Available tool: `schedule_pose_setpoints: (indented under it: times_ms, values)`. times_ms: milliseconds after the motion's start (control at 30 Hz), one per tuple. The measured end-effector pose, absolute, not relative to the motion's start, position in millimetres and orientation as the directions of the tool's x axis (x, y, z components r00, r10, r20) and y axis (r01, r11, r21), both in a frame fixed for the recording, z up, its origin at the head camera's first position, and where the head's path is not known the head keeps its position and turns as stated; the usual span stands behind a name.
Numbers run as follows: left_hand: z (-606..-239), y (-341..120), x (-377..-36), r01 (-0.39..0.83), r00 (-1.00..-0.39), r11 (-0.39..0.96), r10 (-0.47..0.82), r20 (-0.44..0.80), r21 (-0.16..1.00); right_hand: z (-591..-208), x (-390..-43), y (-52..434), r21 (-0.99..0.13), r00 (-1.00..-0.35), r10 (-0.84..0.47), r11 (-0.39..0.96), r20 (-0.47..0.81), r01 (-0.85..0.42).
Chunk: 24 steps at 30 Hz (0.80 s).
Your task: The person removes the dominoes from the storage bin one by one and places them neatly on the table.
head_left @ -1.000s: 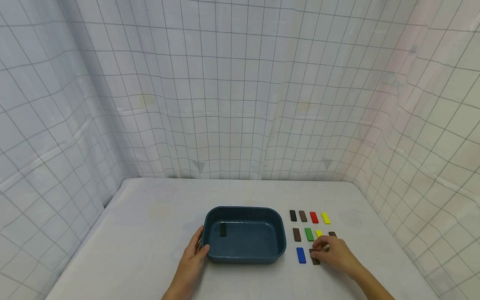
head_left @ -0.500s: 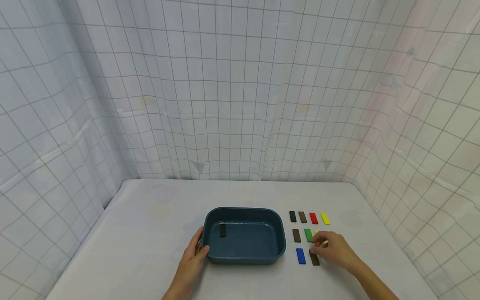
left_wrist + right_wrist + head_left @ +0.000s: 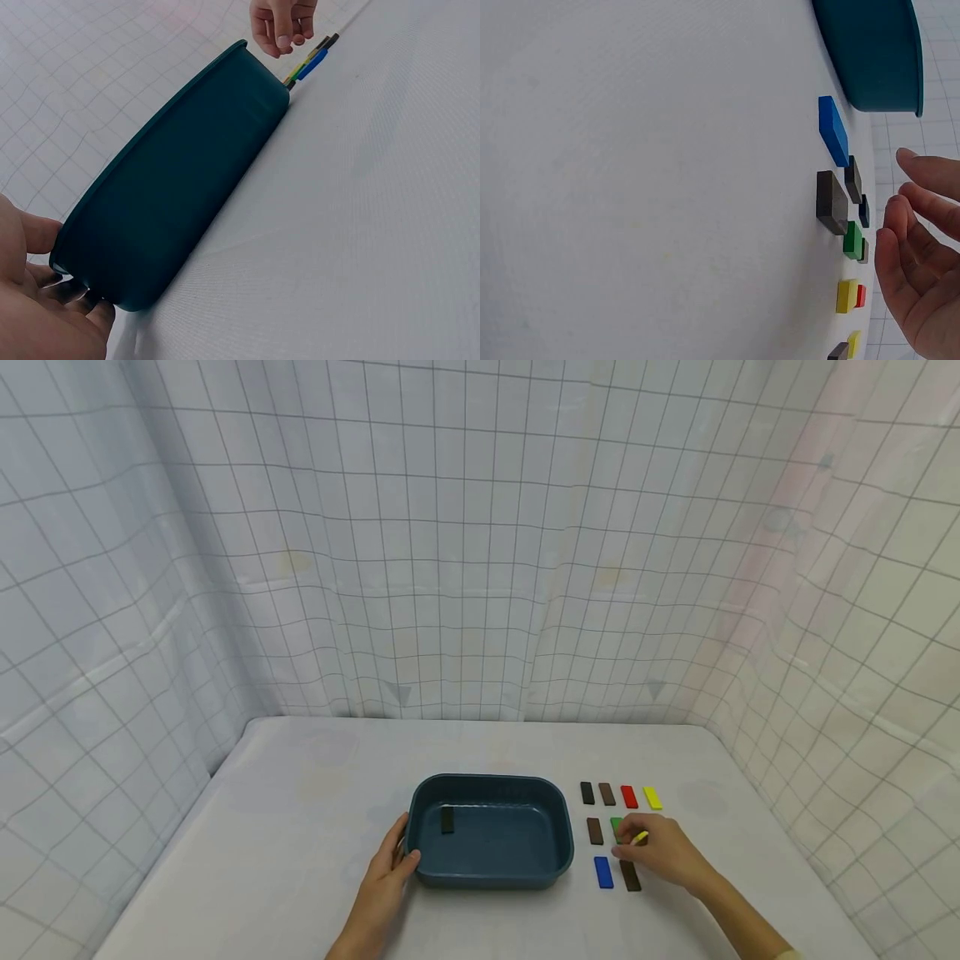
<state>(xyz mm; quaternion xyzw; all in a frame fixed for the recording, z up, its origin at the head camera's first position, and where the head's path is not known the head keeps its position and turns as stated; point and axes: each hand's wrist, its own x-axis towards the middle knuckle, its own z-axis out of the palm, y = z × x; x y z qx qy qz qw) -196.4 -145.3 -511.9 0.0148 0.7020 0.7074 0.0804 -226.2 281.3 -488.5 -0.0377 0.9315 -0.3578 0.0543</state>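
Note:
My left hand grips the left end of a dark blue-green plastic tub, its thumb at the rim; the left wrist view shows its fingers against the tub's end wall. One dark block lies inside. To the right, my right hand hovers over flat coloured blocks, fingers loosely bent. A yellow block shows through the gap between thumb and fingers. In the right wrist view this yellow block rests on the table, apart from the right hand, which holds nothing. A brown block lies just below the hand.
The back row has a black block, a brown block, a red block and a yellow block. Nearer lie a brown block, a partly covered green block and a blue block. A gridded curtain surrounds the table.
My right hand has shifted slightly left and away from me over the blocks, now covering part of the green one. The left hand and the tub have stayed in place.

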Motion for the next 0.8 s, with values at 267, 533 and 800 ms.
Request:
schedule_pose_setpoints:
  times_ms: [267, 533, 800]
  values:
    - [-511, -144, -196, -0.091, -0.988, 0.000, 0.129, -0.090, 0.996, -484, -228, 277, -0.688, -0.987, -0.152, 0.722, -0.055, -0.073]
    - [-511, -144, -196, -0.096, -0.987, -0.002, 0.131, -0.094, 0.995, -480, -234, 276, -0.703, -0.978, -0.208, 0.699, -0.023, -0.132]
    - [-512, -144, -195, -0.079, -0.987, -0.010, 0.138, -0.077, 0.997, -474, -240, 270, -0.708, -0.967, -0.256, 0.684, -0.006, -0.177]
